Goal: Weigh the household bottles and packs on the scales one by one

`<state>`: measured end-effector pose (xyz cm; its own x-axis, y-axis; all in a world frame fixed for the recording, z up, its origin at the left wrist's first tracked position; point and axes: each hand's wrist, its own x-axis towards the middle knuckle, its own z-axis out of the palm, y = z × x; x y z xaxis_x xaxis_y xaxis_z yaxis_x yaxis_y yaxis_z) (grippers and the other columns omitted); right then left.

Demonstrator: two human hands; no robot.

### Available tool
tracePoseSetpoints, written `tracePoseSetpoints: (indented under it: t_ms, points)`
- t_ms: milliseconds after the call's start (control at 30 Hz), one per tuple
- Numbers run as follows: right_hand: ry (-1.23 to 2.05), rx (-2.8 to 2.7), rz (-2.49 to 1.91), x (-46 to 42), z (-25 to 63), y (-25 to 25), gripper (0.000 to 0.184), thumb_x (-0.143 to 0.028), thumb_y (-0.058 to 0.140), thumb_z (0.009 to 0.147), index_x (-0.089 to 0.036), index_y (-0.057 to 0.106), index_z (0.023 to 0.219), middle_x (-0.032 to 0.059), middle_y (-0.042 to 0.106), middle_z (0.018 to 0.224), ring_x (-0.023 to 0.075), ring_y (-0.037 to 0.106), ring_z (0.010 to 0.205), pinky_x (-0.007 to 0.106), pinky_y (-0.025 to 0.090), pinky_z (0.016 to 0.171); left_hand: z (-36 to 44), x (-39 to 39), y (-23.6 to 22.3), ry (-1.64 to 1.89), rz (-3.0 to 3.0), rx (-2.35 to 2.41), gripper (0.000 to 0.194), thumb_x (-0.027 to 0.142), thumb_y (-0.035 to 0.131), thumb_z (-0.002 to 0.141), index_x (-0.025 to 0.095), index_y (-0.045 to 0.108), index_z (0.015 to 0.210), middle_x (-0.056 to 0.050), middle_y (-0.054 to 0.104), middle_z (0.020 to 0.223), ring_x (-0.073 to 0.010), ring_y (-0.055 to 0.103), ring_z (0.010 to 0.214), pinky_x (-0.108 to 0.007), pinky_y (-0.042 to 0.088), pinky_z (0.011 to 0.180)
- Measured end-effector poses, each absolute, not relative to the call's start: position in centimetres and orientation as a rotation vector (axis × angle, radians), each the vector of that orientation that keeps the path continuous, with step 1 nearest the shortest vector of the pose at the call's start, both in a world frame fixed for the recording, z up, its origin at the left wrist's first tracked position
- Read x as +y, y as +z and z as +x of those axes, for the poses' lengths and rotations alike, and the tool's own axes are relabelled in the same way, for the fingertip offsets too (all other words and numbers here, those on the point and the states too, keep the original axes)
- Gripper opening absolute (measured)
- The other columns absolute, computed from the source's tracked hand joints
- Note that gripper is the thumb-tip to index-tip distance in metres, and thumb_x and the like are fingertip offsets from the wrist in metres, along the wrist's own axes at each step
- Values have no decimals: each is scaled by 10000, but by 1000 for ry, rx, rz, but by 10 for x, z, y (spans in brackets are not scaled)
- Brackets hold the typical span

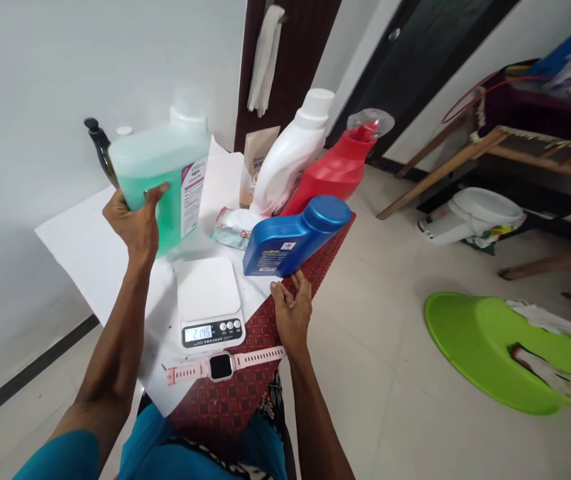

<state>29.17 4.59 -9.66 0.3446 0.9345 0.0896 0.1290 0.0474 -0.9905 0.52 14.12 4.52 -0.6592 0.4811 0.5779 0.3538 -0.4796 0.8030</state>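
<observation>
My left hand [138, 223] is closed round a large translucent jug [165, 177] of green liquid, which has a white cap and tilts at the table's left side. My right hand [292, 313] rests at the table's right edge, its fingers loosely bent and apart, near the base of a blue bottle [290, 240]. I cannot tell whether they touch. Between my arms, a white digital scale [208, 293] has its display lit and nothing on its plate. A pink-strapped smartwatch [221, 366] lies in front of it.
Behind the blue bottle stand a white bottle [292, 157], a red bottle [328, 170], a beige pouch [255, 163] and a wipes packet [235, 227]. A dark bottle [100, 150] is behind the jug. On the floor at right are a green basin [475, 353] and a white bucket [480, 213].
</observation>
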Motion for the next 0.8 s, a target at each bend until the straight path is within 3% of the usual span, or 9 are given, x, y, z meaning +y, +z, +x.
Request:
tracePoseSetpoints:
  t_ms: [133,267,367,467,667,800]
  points:
    - [832,-1050,-1408,46,291,-95,784,-614,737,924,-217,502,1558,209,468,1639,348,580,1468,571,537,1213,-4,190,27,2224,1198,1564,584,581,914,751,241,457,619,58,383,584,-110,406,570,-338,322,557]
    - [820,-1064,-1417,46,291,-94,822,-621,738,926,-200,491,1587,224,460,1655,353,571,1483,562,546,1208,3,232,13,2094,1105,1487,566,608,744,912,218,421,660,91,332,575,-79,534,629,-336,258,641]
    - [822,-1063,-1445,45,292,-93,877,-627,749,917,-167,471,1610,250,438,1680,361,564,1497,549,555,1202,24,256,6,2074,1079,1418,605,663,817,822,218,445,648,83,378,561,-90,484,586,-330,274,595]
    - [800,-1101,-1482,44,292,-90,885,-623,751,920,-155,473,1618,243,467,1672,368,519,1544,535,561,1197,50,272,3,2065,1050,1289,579,592,900,769,223,471,650,60,431,589,-117,456,614,-311,345,592]
    - [792,-1131,-1597,41,292,-82,971,-630,768,896,-112,442,1650,249,481,1690,385,510,1560,516,551,1207,45,283,-2,1860,1352,1339,464,561,881,837,219,578,913,-19,656,881,-182,622,834,-305,475,757]
    - [803,-1096,-1657,41,288,-79,1016,-648,789,867,-113,444,1659,249,489,1690,396,626,1451,513,566,1189,-35,277,-3,2099,1285,1767,482,560,812,909,231,546,1141,-104,652,1181,-231,666,1070,-367,530,963]
